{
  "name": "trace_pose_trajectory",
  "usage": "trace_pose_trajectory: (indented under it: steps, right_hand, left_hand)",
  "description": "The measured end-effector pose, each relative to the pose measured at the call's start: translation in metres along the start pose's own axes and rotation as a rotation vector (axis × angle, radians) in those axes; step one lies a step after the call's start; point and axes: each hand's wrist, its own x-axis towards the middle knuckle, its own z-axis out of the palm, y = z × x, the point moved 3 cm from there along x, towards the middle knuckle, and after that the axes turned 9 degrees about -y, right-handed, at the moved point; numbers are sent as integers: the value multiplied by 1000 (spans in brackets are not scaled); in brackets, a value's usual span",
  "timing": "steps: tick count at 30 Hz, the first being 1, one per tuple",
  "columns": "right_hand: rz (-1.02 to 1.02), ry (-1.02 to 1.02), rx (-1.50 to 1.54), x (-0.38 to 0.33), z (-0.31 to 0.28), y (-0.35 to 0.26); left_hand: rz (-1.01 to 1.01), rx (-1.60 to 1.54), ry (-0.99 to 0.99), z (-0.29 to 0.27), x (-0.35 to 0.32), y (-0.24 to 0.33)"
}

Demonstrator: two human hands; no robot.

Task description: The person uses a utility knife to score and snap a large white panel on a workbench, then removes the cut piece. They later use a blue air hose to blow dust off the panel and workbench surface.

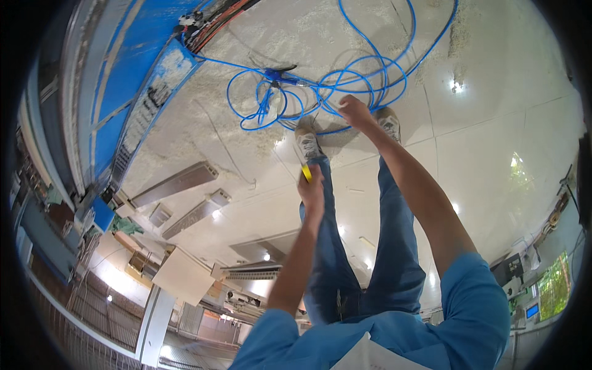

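My left hand (313,192) is closed around a small yellow object (306,172), which sticks out above the fingers in front of my left shin. Its kind is too unclear to name. My right hand (354,111) is raised over my right shoe (388,123), with its fingers curled in; whatever may be inside them is hidden. Beyond both hands a thin blue air hose (404,81) lies in loose loops on the floor. A blue air blow gun (280,76) rests among the loops.
Pale dust and shavings cover parts of the tiled floor (493,117). A blue machine (139,55) stands at the far left. Long grey metal pieces (176,184) lie on the floor at left, near a beige board (184,275). Shop equipment (512,271) stands at right.
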Motion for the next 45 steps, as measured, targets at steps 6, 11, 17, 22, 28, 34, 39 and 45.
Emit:
trace_pose_trajectory:
  steps: [6, 11, 17, 22, 28, 34, 39, 45]
  right_hand:
    - [-90, 181, 268, -141, -59, 27]
    - [177, 259, 432, -203, -18, 73]
    - [-178, 94, -48, -207, -9, 56]
    - [-46, 337, 292, -196, -35, 61]
    - [-475, 502, 862, -263, -103, -15]
    - [-624, 341, 1017, -345, -240, -149]
    - [-568, 307, 1123, -421, -349, -190]
    - [-672, 346, 1090, -486, -421, -231]
  left_hand:
    - [273, 682, -38, 12, 181, 26]
    - [53, 945, 311, 60, 383, -24]
    - [25, 208, 440, 79, 393, -37]
    - [575, 92, 210, 84, 219, 47]
    - [680, 377, 6, 105, -33, 176]
    - [777, 630, -295, 186, -241, 275]
    - [860, 683, -430, 251, -345, 337]
    - [811, 468, -531, 295, -403, 389]
